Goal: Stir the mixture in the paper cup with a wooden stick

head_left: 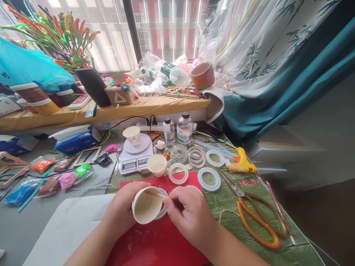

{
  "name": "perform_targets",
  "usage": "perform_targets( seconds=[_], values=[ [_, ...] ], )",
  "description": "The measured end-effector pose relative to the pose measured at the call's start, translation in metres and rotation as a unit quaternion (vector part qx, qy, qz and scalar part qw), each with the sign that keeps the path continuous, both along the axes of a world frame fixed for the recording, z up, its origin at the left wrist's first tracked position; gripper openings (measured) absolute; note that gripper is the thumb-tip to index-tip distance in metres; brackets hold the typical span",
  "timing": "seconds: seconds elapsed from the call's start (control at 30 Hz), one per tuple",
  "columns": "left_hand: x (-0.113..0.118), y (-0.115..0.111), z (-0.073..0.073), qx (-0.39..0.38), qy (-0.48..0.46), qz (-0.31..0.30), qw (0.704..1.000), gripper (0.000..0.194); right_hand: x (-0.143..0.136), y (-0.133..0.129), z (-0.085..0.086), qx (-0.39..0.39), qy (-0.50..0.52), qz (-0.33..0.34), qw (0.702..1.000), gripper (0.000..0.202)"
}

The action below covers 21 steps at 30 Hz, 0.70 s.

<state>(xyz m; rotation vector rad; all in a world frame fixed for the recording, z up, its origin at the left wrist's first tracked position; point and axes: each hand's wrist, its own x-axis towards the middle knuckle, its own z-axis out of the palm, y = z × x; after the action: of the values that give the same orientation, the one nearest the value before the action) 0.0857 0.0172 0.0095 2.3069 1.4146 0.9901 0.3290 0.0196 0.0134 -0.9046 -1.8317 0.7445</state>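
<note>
My left hand (122,210) has its fingers wrapped around a tilted paper cup (146,207) over the red mat (155,244), mouth facing me. My right hand (191,212) pinches a thin wooden stick (154,193), which runs leftward across the cup's rim.

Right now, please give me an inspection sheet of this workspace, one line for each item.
Surface: red mat on green table cover.
Job's things: tilted paper cup; thin wooden stick at its mouth.
Clutter: scale, second cup, white rings, scissors, glue gun, bottles.
Grips: left hand holds the cup; right hand pinches the stick.
Cables: black cord at power strip.
Surroundings: window, curtain, crowded sill.
</note>
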Motion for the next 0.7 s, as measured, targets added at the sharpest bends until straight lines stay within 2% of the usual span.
perform_targets(
  seconds=[0.1,0.23,0.33,0.43,0.53,0.6,0.7],
  values=[
    [-0.008,-0.003,-0.013,-0.011,0.003,0.016,1.000,0.027,0.000,-0.001,-0.001,0.002,-0.018,-0.014,1.000,0.031],
    [-0.020,-0.006,-0.033,0.008,-0.002,0.001,1.000,0.054,0.000,-0.002,-0.003,0.002,-0.030,-0.012,0.999,0.029],
    [-0.025,-0.007,-0.041,0.031,-0.012,-0.007,0.999,0.067,0.001,-0.002,-0.003,0.003,-0.030,0.003,1.000,0.028],
    [-0.024,-0.007,-0.040,0.041,-0.010,-0.008,0.999,0.067,0.002,-0.002,-0.002,0.013,-0.034,0.007,0.999,0.028],
    [-0.019,-0.008,-0.031,0.050,-0.005,-0.012,0.999,0.060,0.002,-0.002,-0.001,0.026,-0.057,-0.008,0.998,0.029],
    [-0.015,-0.009,-0.026,0.052,-0.012,-0.006,0.999,0.062,0.001,-0.002,-0.001,0.025,-0.073,-0.014,0.997,0.031],
    [-0.010,-0.010,-0.021,0.049,-0.040,0.005,0.998,0.063,-0.001,-0.003,0.000,-0.046,-0.055,0.029,0.997,0.031]
  ],
)
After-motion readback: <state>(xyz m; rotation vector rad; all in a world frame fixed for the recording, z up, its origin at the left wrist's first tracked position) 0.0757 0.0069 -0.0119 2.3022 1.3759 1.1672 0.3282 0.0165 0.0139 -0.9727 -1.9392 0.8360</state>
